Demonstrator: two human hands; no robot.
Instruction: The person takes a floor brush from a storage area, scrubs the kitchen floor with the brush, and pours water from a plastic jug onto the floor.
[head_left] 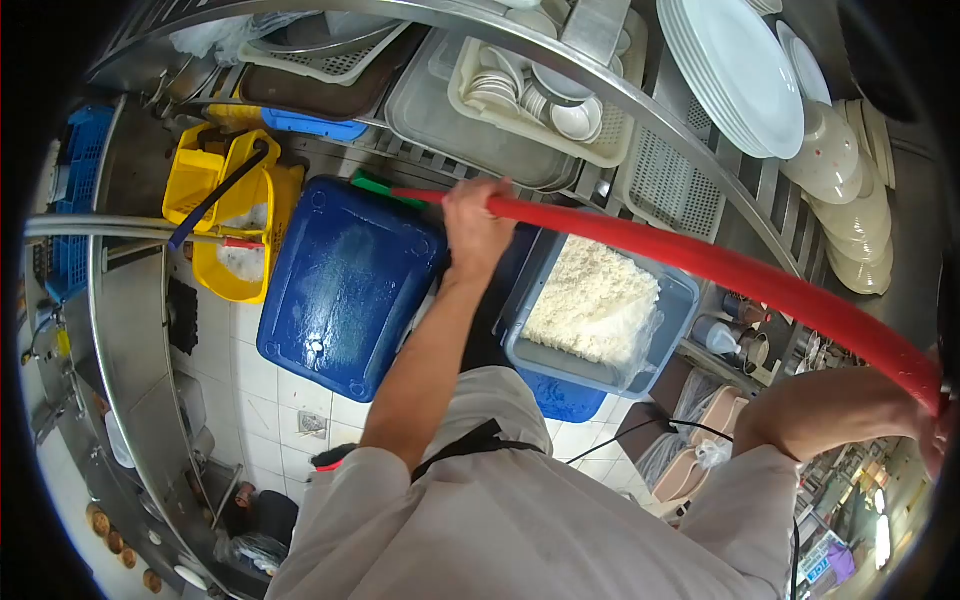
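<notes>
A long red pole [620,235] runs from the middle of the view to the right edge, with a green piece [378,186] at its far end. My left hand [478,225] is closed round the pole a short way from the green piece. At the right edge my right hand [932,440] grips the other end and is partly cut off by the dark border. Below the green piece is a blue lid or bin top [350,285], wet and shiny. Under the pole stands a grey-blue tub [675,325] holding white, rice-like grains [590,300], with clear plastic at one side.
A yellow mop bucket [230,270] stands on the tiled floor [265,420] at the left. Metal shelving [700,130] overhead bears a basket of bowls [575,120] and stacked white plates [735,75]. A steel counter [135,330] lines the left. A black cable [620,437] hangs near my body.
</notes>
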